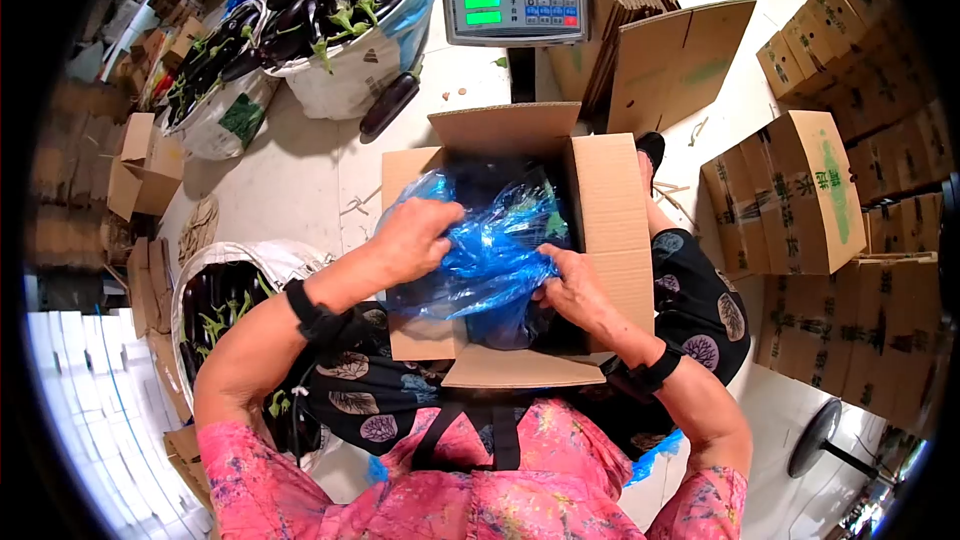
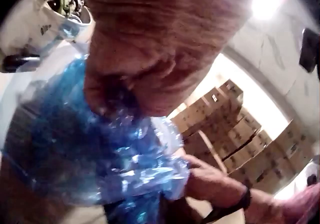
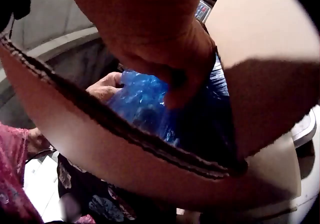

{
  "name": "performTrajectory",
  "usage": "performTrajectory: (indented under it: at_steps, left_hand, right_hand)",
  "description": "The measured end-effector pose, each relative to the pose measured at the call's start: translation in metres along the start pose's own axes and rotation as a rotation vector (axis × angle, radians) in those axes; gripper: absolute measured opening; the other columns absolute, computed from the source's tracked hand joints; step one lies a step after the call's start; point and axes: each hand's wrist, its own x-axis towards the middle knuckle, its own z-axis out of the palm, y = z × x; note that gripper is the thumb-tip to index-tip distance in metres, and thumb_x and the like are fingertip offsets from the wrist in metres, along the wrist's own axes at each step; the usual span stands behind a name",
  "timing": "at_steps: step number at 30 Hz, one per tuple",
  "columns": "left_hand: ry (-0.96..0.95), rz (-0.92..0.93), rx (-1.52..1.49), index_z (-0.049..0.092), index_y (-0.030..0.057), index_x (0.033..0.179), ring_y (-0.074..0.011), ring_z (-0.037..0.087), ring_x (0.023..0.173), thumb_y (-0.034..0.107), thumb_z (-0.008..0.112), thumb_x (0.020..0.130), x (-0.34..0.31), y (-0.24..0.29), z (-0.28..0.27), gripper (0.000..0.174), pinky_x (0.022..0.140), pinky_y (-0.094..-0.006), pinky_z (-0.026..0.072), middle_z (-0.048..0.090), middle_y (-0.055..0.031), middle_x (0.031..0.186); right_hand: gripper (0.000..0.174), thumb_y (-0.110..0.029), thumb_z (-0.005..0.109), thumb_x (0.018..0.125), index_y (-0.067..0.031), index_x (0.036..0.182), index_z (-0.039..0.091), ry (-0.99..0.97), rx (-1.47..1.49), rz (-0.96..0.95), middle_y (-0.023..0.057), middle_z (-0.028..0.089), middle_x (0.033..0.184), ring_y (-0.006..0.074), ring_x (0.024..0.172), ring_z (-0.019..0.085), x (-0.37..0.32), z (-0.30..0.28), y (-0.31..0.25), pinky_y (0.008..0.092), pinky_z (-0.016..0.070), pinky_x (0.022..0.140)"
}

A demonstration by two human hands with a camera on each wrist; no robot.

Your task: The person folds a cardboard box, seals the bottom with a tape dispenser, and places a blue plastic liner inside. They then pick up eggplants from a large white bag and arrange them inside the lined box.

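Note:
An open cardboard box (image 1: 612, 230) stands between the person's knees with its flaps spread. A thin blue plastic bag (image 1: 500, 245) lines it, bunched up at the opening; dark contents show faintly through the film. The left hand (image 1: 415, 238) grips the gathered film at the box's left side, fingers curled into it. Across from it, the right hand (image 1: 580, 290) pinches the bag between thumb and fingers over the right side. In the left wrist view, crumpled blue film (image 2: 145, 179) stretches between both hands. The right wrist view shows the right hand (image 3: 160, 44) inside the flaps.
Beyond the box stands a digital scale (image 1: 516, 2) beside flattened cartons (image 1: 680, 60). White sacks of eggplants (image 1: 340, 15) sit at the back left, with one loose eggplant (image 1: 391, 105) on the floor. Another eggplant sack (image 1: 225, 300) is at the left; stacked boxes (image 1: 850, 330) line the right.

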Motion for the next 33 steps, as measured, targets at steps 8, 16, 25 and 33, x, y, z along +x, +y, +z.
performTrajectory:
  at_steps: [8,16,25,33]
  left_hand:
    - [-0.657,0.009,0.073,0.069,0.0023,0.083,-0.0412,0.068,0.084,0.007,0.063,0.073,-0.035,0.06,0.046,0.013,0.073,-0.0494,0.0548,0.069,-0.0218,0.084]
    - [-0.437,0.228,-0.042,0.059,0.0022,0.106,-0.0402,0.06,0.091,0.008,0.064,0.078,-0.036,0.12,0.035,0.029,0.078,-0.048,0.0517,0.059,-0.0199,0.099]
    - [-0.22,-0.086,0.227,0.053,0.0018,0.114,-0.0423,0.058,0.101,0.011,0.072,0.074,-0.033,0.034,0.055,0.045,0.085,-0.0513,0.0482,0.058,-0.0216,0.105]
    - [-0.111,0.035,-0.154,0.065,0.0011,0.083,-0.0434,0.065,0.077,0.012,0.061,0.081,0.008,0.088,0.108,0.011,0.07,-0.0515,0.0531,0.065,-0.0245,0.079]
  right_hand:
    - [0.037,0.003,0.051,0.071,0.002,0.104,0.069,0.048,-0.062,0.021,0.0283,0.067,0.086,0.0421,0.084,0.068,0.035,-0.009,-0.023,0.045,0.0541,0.079]
    - [0.037,0.002,0.053,0.07,-0.0032,0.102,0.071,0.034,-0.291,-0.158,0.0282,0.067,0.09,0.0436,0.091,0.066,0.055,0.001,-0.021,0.0451,0.052,0.084]
    - [0.039,0.003,0.052,0.071,-0.0036,0.105,0.07,0.024,-0.3,-0.157,0.0264,0.068,0.093,0.0415,0.092,0.067,0.057,0.0,-0.017,0.0417,0.0524,0.087]
    - [0.035,-0.004,0.058,0.071,-0.0067,0.102,0.074,-0.051,-0.358,-0.138,0.0243,0.069,0.098,0.0419,0.098,0.066,0.078,-0.008,-0.019,0.043,0.0531,0.088]
